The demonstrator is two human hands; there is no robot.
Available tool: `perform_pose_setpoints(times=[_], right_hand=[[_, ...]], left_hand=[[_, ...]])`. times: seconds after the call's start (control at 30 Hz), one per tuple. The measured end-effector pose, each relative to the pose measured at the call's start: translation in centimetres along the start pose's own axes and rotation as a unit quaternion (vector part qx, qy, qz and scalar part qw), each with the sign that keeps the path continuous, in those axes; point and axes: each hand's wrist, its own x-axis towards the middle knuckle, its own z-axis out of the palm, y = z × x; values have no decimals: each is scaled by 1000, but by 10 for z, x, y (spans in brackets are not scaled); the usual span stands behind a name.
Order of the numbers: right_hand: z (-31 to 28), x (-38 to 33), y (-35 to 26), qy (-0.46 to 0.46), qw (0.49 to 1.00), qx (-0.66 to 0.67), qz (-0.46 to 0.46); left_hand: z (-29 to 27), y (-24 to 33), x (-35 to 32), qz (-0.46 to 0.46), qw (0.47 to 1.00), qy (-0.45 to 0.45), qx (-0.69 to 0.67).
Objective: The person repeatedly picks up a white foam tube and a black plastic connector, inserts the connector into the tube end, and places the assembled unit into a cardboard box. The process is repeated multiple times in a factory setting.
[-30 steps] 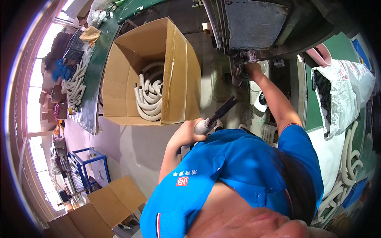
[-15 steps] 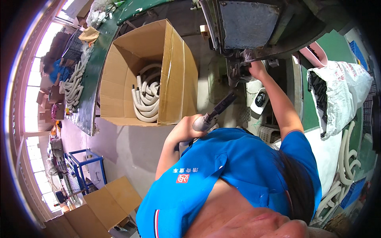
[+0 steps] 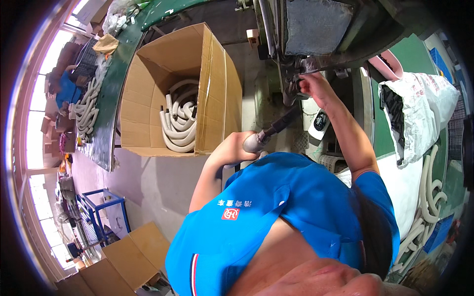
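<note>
A: Where are the person's hands?

B: The left hand [image 3: 236, 148] has its grip closed around the metal handle end of a long dark tool [image 3: 271, 132], which slants up and to the right toward the machine [image 3: 321, 29]. The right hand [image 3: 312, 84] is raised to the underside of the machine, fingers curled on a dark metal part [image 3: 308, 64] there; whether that grip is fully closed cannot be told.

A: So where does the tool sit?

B: Between the two hands, its far tip close under the right hand, near the machine's lower edge. Its handle end is just above the blue shirt [image 3: 286, 207].

A: What lies around?

B: An open cardboard box [image 3: 148, 74] stands to the left of the tool, on the floor, with curved pale tubes [image 3: 180, 123] piled inside. Beyond it a green bench [image 3: 111, 98] carries more pale tubes [image 3: 86, 108]. On the right a white sack [image 3: 419, 113] holds dark pieces, and further pale tubes [image 3: 427, 197] lie below it. A pink container [image 3: 387, 64] sits just left of the sack.
</note>
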Motion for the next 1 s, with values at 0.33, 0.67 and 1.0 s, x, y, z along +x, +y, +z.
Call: perform_pose_setpoints(times=[0.33, 0.67, 1.0], right_hand=[[36, -153, -29, -212, 921, -308, -110], [61, -188, -20, -96, 901, -376, -195], [56, -179, -33, -123, 922, -344, -127]], left_hand=[[15, 31, 13, 196, 945, 139, 222], [26, 57, 12, 368, 870, 130, 300], [20, 53, 16, 317, 922, 48, 217]])
